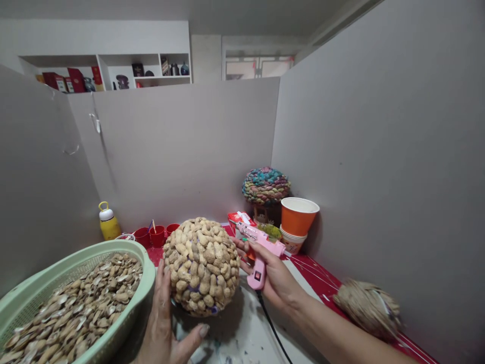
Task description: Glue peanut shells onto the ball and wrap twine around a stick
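A ball covered in peanut shells (202, 265), with small purple patches between the shells, sits in front of me on a pale board. My left hand (166, 316) lies along its left side, fingers apart and thumb stretched out below it. In my right hand (271, 273) is a pink glue gun (258, 253), its nozzle pointing up and left behind the ball's right edge; some fingertips reach toward the ball's right side. A black cord hangs from its handle. At the left stands a green basket (146, 278) of loose shells (83, 308).
Red cups (157, 236) and a yellow bottle (109, 224) stand behind the basket. At the back right are a multicoloured domed piece (266, 186) and an orange paper bucket (298, 217). A tan fibre bundle (367, 308) lies right. Grey partitions (182, 151) enclose the table.
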Tool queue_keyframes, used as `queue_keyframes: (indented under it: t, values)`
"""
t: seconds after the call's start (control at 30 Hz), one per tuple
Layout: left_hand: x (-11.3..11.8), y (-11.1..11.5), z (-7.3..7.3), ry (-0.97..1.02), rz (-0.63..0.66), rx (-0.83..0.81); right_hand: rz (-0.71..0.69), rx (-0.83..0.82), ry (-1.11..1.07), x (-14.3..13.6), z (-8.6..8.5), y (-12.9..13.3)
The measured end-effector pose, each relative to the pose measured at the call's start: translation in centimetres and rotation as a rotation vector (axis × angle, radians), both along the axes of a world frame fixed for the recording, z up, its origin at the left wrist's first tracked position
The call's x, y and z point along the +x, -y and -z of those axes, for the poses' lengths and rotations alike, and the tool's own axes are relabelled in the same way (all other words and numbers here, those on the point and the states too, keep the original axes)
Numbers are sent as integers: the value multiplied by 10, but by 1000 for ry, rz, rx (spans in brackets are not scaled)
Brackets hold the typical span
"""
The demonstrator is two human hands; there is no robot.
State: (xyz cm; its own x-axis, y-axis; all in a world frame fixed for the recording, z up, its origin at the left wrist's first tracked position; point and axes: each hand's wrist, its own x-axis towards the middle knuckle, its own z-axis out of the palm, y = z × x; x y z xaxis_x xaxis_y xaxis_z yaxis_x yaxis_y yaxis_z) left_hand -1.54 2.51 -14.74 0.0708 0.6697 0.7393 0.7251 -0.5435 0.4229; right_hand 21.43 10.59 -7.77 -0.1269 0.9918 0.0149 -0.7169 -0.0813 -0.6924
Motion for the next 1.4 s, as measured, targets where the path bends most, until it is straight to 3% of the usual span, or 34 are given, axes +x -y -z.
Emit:
queue_keyframes:
  t: [0.27, 0.6, 0.87, 1.1, 1.4]
  values:
    - [1, -1, -2, -103, 65, 188, 47, -5, -40, 1, -2, -2]
    - [5, 0, -6, -10, 38, 89, 39, 13, 1, 3, -7, 1]
    - [0, -1, -4, -109, 68, 217, 56, 18, -38, 3, -5, 0]
    - [-2, -1, -5, -99, 82, 227, 54, 24, -58, 3, -6, 0]
    - [1, -2, -8, -46, 64, 244, -82, 89, -59, 6, -2, -6]
